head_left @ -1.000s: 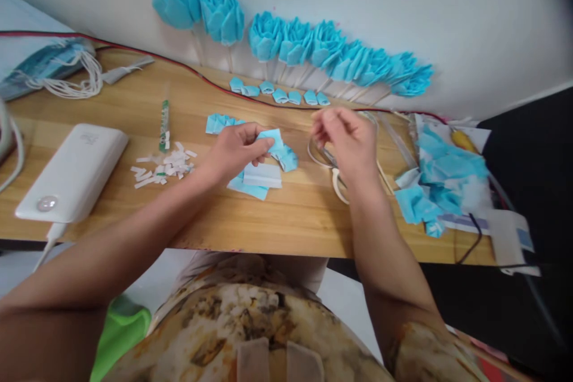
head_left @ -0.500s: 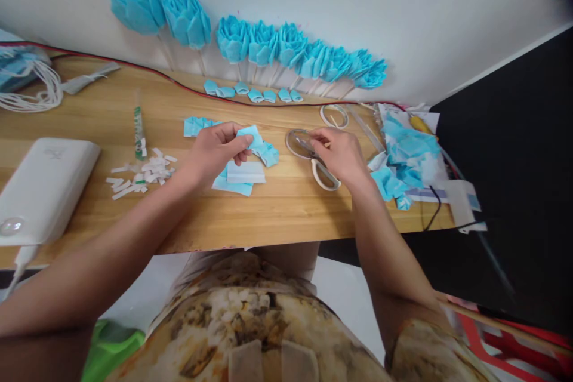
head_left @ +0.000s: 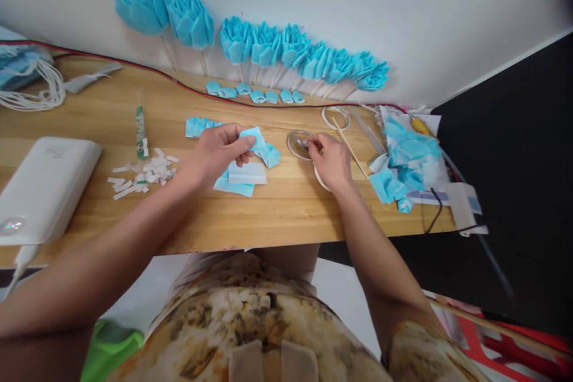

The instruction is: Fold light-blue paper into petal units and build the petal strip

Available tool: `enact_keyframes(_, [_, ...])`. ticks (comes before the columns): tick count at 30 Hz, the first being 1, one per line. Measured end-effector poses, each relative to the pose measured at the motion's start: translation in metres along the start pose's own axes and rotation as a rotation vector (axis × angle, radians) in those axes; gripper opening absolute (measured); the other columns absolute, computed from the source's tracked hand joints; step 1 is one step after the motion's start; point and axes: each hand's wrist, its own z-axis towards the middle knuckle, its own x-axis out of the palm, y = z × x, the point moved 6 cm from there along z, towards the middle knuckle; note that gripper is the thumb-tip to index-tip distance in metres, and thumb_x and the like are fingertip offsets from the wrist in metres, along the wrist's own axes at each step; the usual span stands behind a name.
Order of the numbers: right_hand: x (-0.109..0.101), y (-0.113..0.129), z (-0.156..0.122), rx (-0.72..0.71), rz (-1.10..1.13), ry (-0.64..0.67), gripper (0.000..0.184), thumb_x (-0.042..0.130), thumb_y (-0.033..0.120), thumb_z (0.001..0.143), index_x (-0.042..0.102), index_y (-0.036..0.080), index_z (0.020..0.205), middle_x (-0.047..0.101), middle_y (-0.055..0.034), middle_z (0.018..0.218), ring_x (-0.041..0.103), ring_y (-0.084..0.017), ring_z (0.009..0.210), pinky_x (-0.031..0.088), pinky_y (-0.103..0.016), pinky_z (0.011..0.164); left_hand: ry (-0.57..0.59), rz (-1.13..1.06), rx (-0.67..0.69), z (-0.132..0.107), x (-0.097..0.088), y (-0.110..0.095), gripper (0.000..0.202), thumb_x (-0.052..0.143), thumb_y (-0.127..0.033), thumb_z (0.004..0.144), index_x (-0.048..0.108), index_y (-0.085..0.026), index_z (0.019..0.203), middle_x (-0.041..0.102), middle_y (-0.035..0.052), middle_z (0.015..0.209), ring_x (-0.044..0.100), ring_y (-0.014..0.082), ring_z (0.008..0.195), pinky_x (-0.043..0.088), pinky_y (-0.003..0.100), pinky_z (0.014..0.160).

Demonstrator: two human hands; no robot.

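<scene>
My left hand (head_left: 215, 152) is closed on a folded blue paper piece (head_left: 264, 148), held just above a white-and-blue stack of sheets (head_left: 244, 176) on the wooden table (head_left: 268, 215). My right hand (head_left: 331, 161) lies to the right with its fingers pinched on the scissors (head_left: 319, 179). Only a white handle loop shows below the palm, and the tips reach a clear tape ring (head_left: 295, 143). Several blue folded pieces (head_left: 197, 126) lie beyond the left hand.
Blue paper flowers on sticks (head_left: 268, 45) lean on the wall, small folded petals (head_left: 253, 94) before them. A white power bank (head_left: 45, 185), white scraps (head_left: 141, 173) and a green tube (head_left: 141, 131) lie left. A second ring (head_left: 335, 116), wooden stick (head_left: 351, 146) and blue scrap pile (head_left: 407, 155) lie right.
My right hand has come down from mid-air onto the scissors and tape ring, then slid slightly left. The left hand keeps its hold on the blue piece. The view shifted.
</scene>
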Motion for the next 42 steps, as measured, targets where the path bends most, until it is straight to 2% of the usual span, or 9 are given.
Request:
enact_keyframes(4, [0.005, -0.008, -0.001, 0.028, 0.007, -0.045, 0.016, 0.052, 0.025, 0.092, 0.066, 0.020, 0.092, 0.075, -0.0082, 0.088, 0.069, -0.024, 0.082, 0.049, -0.036, 0.077, -0.002, 0.043, -0.033, 0.000, 0.001, 0.000, 0.021, 0.062, -0.016, 0.085, 0.059, -0.018, 0.065, 0.060, -0.0012, 0.058, 0.052, 0.0085, 0.051, 0.044, 0.020, 0.054])
enact_keyframes(8, [0.002, -0.012, -0.002, 0.070, 0.148, -0.094, 0.018, 0.048, 0.028, 0.094, 0.064, 0.020, 0.095, 0.076, -0.0060, 0.088, 0.069, -0.021, 0.080, 0.050, -0.035, 0.076, 0.024, 0.053, -0.049, 0.000, 0.003, 0.000, 0.021, 0.063, -0.019, 0.084, 0.060, -0.018, 0.064, 0.061, -0.0011, 0.057, 0.052, 0.0087, 0.051, 0.044, 0.020, 0.054])
enact_keyframes(13, [-0.016, 0.023, -0.004, 0.025, 0.305, -0.130, 0.013, 0.056, 0.028, 0.091, 0.067, 0.023, 0.089, 0.075, -0.0015, 0.087, 0.068, -0.017, 0.077, 0.051, -0.031, 0.072, 0.059, -0.001, -0.112, -0.001, 0.005, 0.001, 0.021, 0.066, -0.020, 0.082, 0.057, -0.016, 0.063, 0.061, -0.0011, 0.056, 0.053, 0.0085, 0.049, 0.044, 0.021, 0.052])
enact_keyframes(19, [-0.036, 0.097, -0.001, -0.443, 0.260, -0.198, 0.015, 0.056, 0.028, 0.095, 0.070, 0.025, 0.089, 0.073, -0.0022, 0.085, 0.066, -0.018, 0.080, 0.050, -0.036, 0.077, 0.081, -0.064, -0.165, -0.002, 0.006, -0.001, 0.021, 0.062, -0.014, 0.083, 0.057, -0.015, 0.063, 0.060, -0.0021, 0.054, 0.052, 0.0075, 0.048, 0.043, 0.020, 0.051])
enact_keyframes(23, [-0.034, 0.117, 0.001, -0.665, 0.215, -0.254, 0.015, 0.057, 0.023, 0.094, 0.071, 0.027, 0.092, 0.073, -0.0024, 0.086, 0.067, -0.019, 0.082, 0.050, -0.038, 0.078, 0.110, -0.114, -0.168, -0.001, 0.007, 0.000, 0.019, 0.061, -0.013, 0.084, 0.059, -0.015, 0.066, 0.060, -0.0027, 0.054, 0.052, 0.0078, 0.046, 0.043, 0.021, 0.050])
enact_keyframes(27, [-0.026, 0.118, 0.001, -0.751, 0.173, -0.277, 0.013, 0.060, 0.020, 0.092, 0.071, 0.028, 0.092, 0.074, -0.0020, 0.086, 0.067, -0.020, 0.081, 0.051, -0.038, 0.076, 0.134, -0.120, -0.150, -0.001, 0.008, 0.001, 0.022, 0.061, -0.011, 0.084, 0.058, -0.014, 0.063, 0.059, -0.0027, 0.052, 0.052, 0.0071, 0.045, 0.042, 0.020, 0.048])
enact_keyframes(32, [-0.015, 0.110, -0.003, -0.719, 0.121, -0.275, 0.016, 0.058, 0.021, 0.093, 0.071, 0.030, 0.095, 0.074, -0.0018, 0.086, 0.067, -0.020, 0.082, 0.053, -0.039, 0.076, 0.137, -0.118, -0.154, -0.001, 0.008, 0.002, 0.022, 0.062, -0.010, 0.085, 0.059, -0.014, 0.064, 0.060, -0.0025, 0.052, 0.053, 0.0068, 0.045, 0.042, 0.018, 0.047])
enact_keyframes(37, [-0.013, 0.109, -0.009, -0.772, 0.192, -0.280, 0.018, 0.060, 0.018, 0.091, 0.071, 0.030, 0.098, 0.074, -0.0019, 0.089, 0.067, -0.020, 0.083, 0.052, -0.037, 0.076, 0.145, -0.142, -0.163, -0.001, 0.009, 0.004, 0.022, 0.061, -0.009, 0.086, 0.058, -0.014, 0.064, 0.059, -0.0028, 0.051, 0.053, 0.0061, 0.045, 0.042, 0.017, 0.047])
enact_keyframes(42, [-0.010, 0.108, -0.009, -0.773, 0.123, -0.269, 0.018, 0.059, 0.019, 0.092, 0.071, 0.030, 0.100, 0.073, -0.0019, 0.088, 0.066, -0.020, 0.083, 0.051, -0.038, 0.076, 0.141, -0.144, -0.149, 0.000, 0.008, 0.006, 0.020, 0.065, -0.011, 0.084, 0.059, -0.014, 0.066, 0.059, -0.0028, 0.053, 0.053, 0.0059, 0.045, 0.043, 0.016, 0.046])
